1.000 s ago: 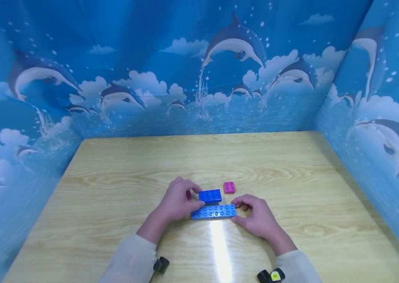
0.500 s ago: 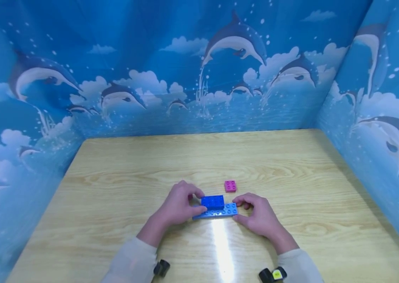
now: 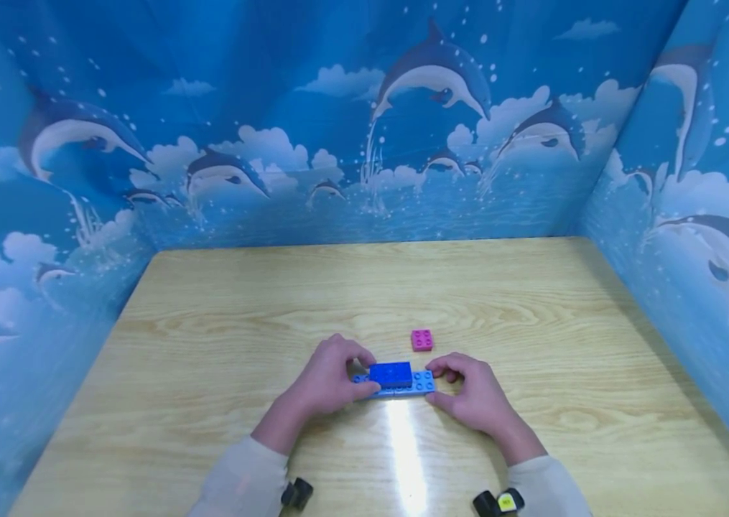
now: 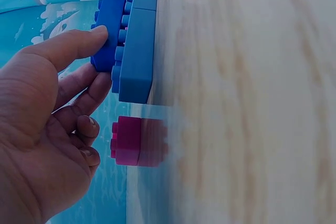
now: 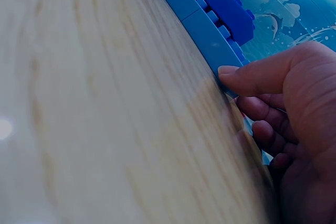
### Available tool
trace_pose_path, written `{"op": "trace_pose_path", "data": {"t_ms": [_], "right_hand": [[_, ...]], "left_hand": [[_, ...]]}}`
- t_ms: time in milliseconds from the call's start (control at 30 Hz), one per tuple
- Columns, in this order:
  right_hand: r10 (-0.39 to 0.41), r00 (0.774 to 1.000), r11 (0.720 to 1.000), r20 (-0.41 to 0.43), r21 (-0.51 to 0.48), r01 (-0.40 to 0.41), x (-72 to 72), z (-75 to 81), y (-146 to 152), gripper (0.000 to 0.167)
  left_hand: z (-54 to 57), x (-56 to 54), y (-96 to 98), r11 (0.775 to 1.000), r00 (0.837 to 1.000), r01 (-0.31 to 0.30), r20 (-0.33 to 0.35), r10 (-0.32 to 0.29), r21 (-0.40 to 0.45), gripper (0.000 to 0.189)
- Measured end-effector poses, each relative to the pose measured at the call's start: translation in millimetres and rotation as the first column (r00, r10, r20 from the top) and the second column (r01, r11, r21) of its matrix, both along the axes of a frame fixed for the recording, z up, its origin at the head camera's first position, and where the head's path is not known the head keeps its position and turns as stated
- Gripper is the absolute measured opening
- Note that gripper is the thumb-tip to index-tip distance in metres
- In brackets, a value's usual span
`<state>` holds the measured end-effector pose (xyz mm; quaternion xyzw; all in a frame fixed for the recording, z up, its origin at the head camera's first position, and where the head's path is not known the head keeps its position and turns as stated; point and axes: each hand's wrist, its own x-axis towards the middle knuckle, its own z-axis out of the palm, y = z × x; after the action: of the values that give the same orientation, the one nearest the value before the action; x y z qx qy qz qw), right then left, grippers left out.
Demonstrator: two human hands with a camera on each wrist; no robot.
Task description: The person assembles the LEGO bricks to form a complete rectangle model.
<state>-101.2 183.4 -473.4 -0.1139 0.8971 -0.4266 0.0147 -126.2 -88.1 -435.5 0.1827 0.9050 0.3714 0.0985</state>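
My left hand (image 3: 332, 373) pinches a dark blue toy building brick (image 3: 391, 375) between thumb and fingers, over two lighter blue bricks (image 3: 424, 381) lying end to end on the table. In the left wrist view, the studs of the lighter bricks (image 4: 137, 61) show below the dark blue brick (image 4: 109, 35), which is not pressed down over them. My right hand (image 3: 470, 395) grips the right end of the lighter pair with thumb and fingers. Beside my left hand's curled lower fingers, the left wrist view has a pink brick (image 4: 127, 141); the head view hides it.
Another pink brick (image 3: 421, 340), small and square, lies on the wooden table (image 3: 241, 301) behind the blue ones. Dolphin-printed blue cloth (image 3: 312, 143) stands along the back and sides of the table.
My left hand has brought the dark blue brick nearer and slightly right, from behind the lighter pair to over it. My right hand keeps its hold at the right end.
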Motion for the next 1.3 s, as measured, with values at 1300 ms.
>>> {"op": "trace_pose_path", "data": {"t_ms": [1300], "right_hand": [[0.002,1.000,1.000,-0.021,-0.007,-0.003,0.7,-0.1,0.1,0.037]], "left_hand": [[3.3,2.4,4.1,0.998,0.999,0.022,-0.048,-0.025,-0.054,0.031]]}}
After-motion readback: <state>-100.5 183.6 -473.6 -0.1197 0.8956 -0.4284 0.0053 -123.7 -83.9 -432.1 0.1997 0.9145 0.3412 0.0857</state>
